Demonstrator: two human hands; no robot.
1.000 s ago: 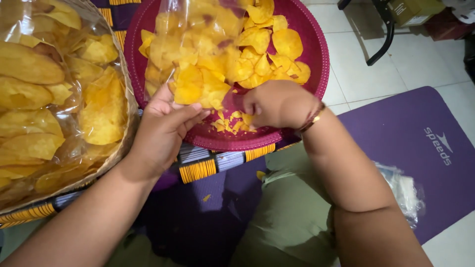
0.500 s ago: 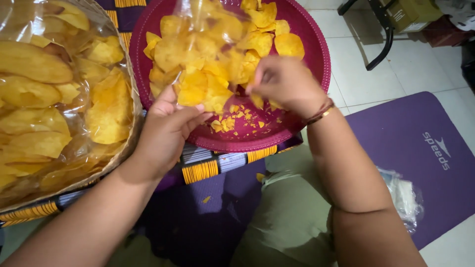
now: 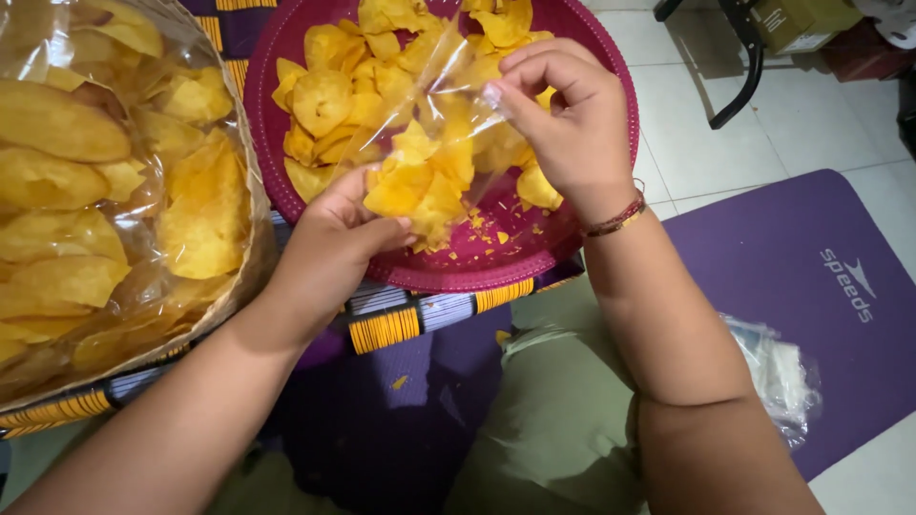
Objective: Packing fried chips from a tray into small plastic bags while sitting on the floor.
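While left hand [image 3: 329, 238] pinches crinkly clear bag [image 3: 448, 114] — right hand [image 3: 563, 119] pinches its top | wavy yellow chips [image 3: 420, 186]

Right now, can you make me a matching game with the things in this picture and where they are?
Things:
1. small clear plastic bag of yellow chips
2. round dark-red plastic tray
3. purple foam mat
4. woven basket of bagged chips

Places:
A. on the tiled floor, far right
B. at the left edge
C. held between the left hand and right hand
D. under the loose chips, top middle

Pairs: 1-C, 2-D, 3-A, 4-B
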